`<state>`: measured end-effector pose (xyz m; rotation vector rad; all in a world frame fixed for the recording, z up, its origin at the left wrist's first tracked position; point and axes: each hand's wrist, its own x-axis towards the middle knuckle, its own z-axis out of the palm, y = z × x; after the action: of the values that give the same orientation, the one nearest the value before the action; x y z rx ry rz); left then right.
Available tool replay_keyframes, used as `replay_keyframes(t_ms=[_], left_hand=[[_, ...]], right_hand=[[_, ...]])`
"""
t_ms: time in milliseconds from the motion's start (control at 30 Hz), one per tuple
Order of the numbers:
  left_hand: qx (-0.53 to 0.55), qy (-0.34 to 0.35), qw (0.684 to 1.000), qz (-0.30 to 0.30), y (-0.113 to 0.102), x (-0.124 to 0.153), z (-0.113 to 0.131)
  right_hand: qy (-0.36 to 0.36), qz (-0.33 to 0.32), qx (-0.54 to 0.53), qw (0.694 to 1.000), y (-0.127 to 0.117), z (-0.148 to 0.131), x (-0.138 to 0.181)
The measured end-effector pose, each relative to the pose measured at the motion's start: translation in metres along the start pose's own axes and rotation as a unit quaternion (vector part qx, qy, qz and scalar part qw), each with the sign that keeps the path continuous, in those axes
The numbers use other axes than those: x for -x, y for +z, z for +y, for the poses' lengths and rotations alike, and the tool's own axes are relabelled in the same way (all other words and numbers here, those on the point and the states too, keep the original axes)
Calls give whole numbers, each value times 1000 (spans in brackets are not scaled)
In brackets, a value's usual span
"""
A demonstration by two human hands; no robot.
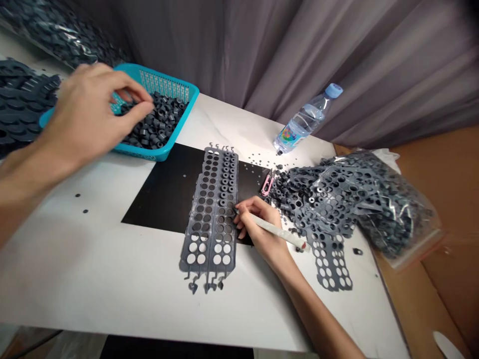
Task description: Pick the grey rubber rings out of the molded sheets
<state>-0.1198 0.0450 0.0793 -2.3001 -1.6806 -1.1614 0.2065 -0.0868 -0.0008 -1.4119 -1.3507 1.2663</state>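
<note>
A grey rubber sheet (209, 214) full of round holes lies across a black mat (168, 192) on the white table (93, 279). My right hand (258, 224) rests at the sheet's right edge, pinched on a thin white stick tool (280, 232) whose tip touches the sheet. My left hand (93, 114) is over a teal basket (179, 127) of small dark rubber rings (160, 122), thumb and fingers pinched together above the rings; I cannot see what is between them.
A pile of punched grey sheets (337, 199) and a clear bag of parts (396, 214) lie right. A water bottle (305, 119) lies behind. More dark sheets (18, 104) stack at far left. Pink clip (266, 185) near the pile. Grey curtain behind.
</note>
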Motion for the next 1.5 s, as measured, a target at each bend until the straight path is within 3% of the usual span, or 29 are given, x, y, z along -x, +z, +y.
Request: replay_keyframes(t_ms=[100,167,233,300,433,500,633,900,967,1067,1133,1167,1233,1300,1367,1433,1500], left_hand=[[-30,-43,999,-8,-6,16,-20],[-20,-43,999,12,-2,26,-9],[11,1,999,36,9,34,14],[88,69,993,-34,24,43,43],[221,118,932,-260,52,70,79],[240,125,912,-309,59,82,82],[241,121,906,-326,63,90,77],[164,212,922,-281,70,92,92],[214,149,941,-213,66,85,98],[297,-44,952,-53,48,57,89],[298,-68,951,37,33,36,66],[255,-61,963,55,25,27,51],[112,-34,991,66,14,16,16],[7,-36,999,-7,6,15,-14],[-30,-47,998,-27,3,19,-30],[-40,-46,998,1,4,24,-26],[-30,-15,999,31,11,31,-5]], right_hand=[[0,4,-5,1000,1,-3,1],[-2,10,0,1000,2,-7,2],[-8,15,6,1000,4,-11,3],[-13,12,10,1000,7,-14,3],[-7,1,9,1000,11,-13,1],[-3,0,11,1000,11,-10,-1],[-2,3,18,1000,11,-7,-2],[-23,-1,70,997,11,-9,1],[-26,6,84,996,12,-9,2],[-18,10,77,997,12,-8,3],[-9,6,61,998,12,-7,3],[-5,4,50,999,12,-7,3],[5,1,25,1000,11,-6,2],[14,5,-7,1000,10,-7,0],[14,22,-31,999,9,-7,-1],[8,38,-37,999,8,-8,0],[3,39,-22,999,8,-8,1]])
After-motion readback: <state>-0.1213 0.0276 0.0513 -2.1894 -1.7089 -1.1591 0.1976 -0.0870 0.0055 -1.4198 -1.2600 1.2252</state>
